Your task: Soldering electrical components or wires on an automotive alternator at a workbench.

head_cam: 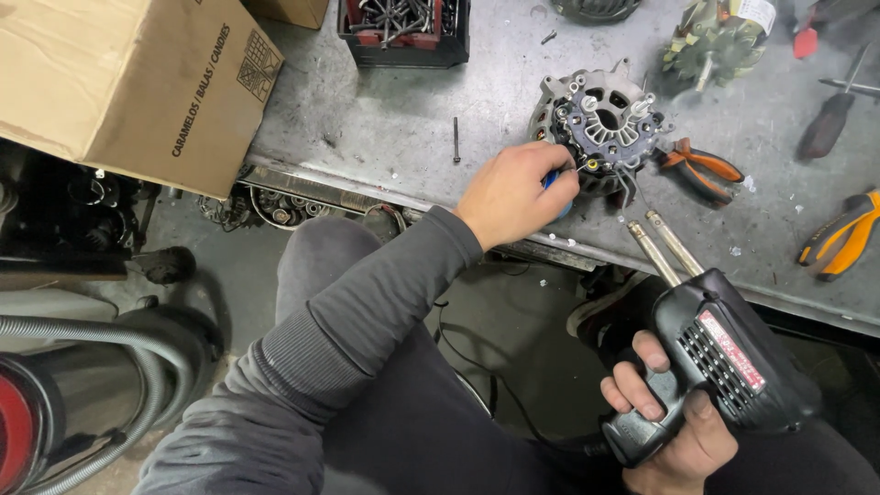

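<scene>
Workshop, grey scuffed metal counter (385,119), seen from a seat at its front edge; concrete floor below, vacuum hose (101,335) at lower left.

Alternator (596,124) sits near the counter's front edge, rear housing up, rectifier and terminals exposed. Left hand (513,194) is closed around a small blue item (552,181), pressed against the alternator's near-left side; can't tell what the blue item is, mostly hidden by fingers.

Right hand (674,426) is clenched on the pistol grip of a black soldering gun (724,367), held off the counter, below its edge. The gun's two metal prongs (662,246) point up toward the alternator; tip sits just short of it, not clearly touching.

Handling judgement:
- Alternator: heavy, rigid cast housing, won't slide easily. Grab by the outer casing rim. Avoid the rectifier plate and thin leads, likely fragile.
- Soldering gun: moderately heavy, front-loaded, grip only. Prongs may be hot.

Around:
- Orange-handled pliers (701,170) just right of the alternator, touching or nearly.
- Second orange-and-black tool (839,234) at right edge.
- Dark-handled screwdriver (830,119) upper right.
- Rotor (710,41) with copper windings behind.
- Loose long bolt (456,139) left of the alternator.
- Black bin of bolts (403,32) at top.
- Cardboard box (119,78) overhanging the left end.
</scene>
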